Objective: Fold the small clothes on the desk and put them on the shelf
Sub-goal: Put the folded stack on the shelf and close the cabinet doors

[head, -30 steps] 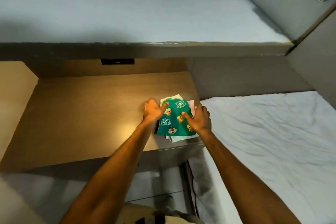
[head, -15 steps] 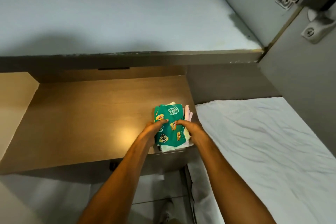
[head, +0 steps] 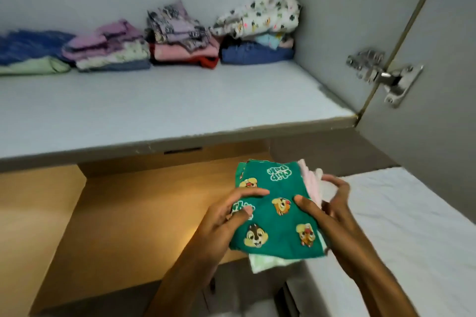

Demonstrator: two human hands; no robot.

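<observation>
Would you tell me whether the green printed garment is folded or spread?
Folded: the green garment is a compact rectangle atop a held stack.

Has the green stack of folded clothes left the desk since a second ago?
Yes. Both hands hold the green stack lifted off the desk, its far edge near the shelf lip.

Dim, softly blurred view; a warm glare patch on the desk [head: 164, 226], edges bowed.
</observation>
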